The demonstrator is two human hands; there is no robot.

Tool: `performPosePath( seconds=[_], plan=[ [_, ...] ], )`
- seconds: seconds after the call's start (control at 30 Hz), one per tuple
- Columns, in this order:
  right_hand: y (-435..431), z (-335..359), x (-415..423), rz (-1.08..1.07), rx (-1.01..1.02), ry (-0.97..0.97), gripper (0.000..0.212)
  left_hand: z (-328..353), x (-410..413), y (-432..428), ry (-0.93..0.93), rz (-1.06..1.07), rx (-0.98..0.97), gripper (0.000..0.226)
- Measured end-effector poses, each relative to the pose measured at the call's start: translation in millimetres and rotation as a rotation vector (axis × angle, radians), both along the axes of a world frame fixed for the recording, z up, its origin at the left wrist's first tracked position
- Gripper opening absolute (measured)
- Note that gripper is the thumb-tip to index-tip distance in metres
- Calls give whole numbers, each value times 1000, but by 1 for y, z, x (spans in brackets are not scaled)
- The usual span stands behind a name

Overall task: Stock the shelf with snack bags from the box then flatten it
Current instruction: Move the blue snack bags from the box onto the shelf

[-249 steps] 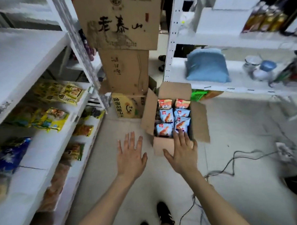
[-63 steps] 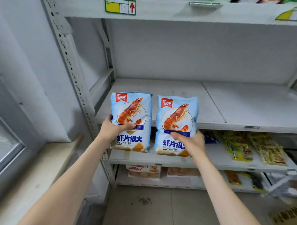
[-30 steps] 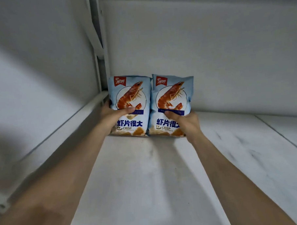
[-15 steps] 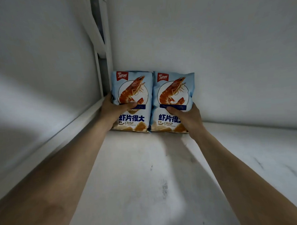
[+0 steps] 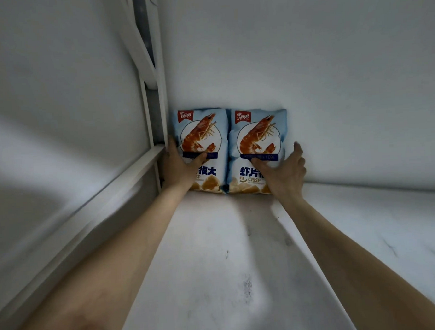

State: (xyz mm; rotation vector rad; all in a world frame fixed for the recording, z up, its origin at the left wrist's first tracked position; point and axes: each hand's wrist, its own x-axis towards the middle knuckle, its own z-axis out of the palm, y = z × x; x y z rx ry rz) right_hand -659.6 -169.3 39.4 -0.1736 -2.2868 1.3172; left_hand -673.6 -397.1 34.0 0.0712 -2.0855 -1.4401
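— How far along are we?
— The left snack bag (image 5: 204, 133) and right snack bag (image 5: 258, 135) stand upright, touching, in the shelf's (image 5: 227, 239) back left corner. Our left grip (image 5: 179, 166) and right grip (image 5: 284, 173) each pinch one, thumbs across the fronts
— And what's left?
— Letting go. The box is out of view, so we judge further bags and the flattening remain

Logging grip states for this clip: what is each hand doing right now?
Left hand: grips the left snack bag.
Right hand: holds the right snack bag.
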Motion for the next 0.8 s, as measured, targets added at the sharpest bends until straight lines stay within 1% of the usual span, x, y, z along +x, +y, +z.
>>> performPosePath(
  seconds=[0.03, 0.1, 0.17, 0.23, 0.4, 0.53, 0.8],
  plan=[
    [-1, -2, 6, 6, 63, 52, 118, -6, 3, -1, -14, 3, -34, 101],
    [0, -8, 17, 66, 226, 111, 119, -22, 8, -4, -67, -16, -96, 113],
    [0, -15, 25, 151, 393, 106, 121, -36, 11, -6, -87, -74, -106, 118],
    [0, -19, 26, 191, 489, 85, 122, -40, 11, -6, -89, -98, -123, 121],
    [-8, -21, 16, 202, 524, 81, 118, -33, 6, -1, -59, -78, -180, 119],
    [-13, -19, 11, 151, 538, 46, 115, -33, 5, 3, -72, -38, -199, 117],
    [-20, -14, 28, 10, 645, -81, 117, -33, 28, 10, -170, 64, -209, 117]
  ],
)
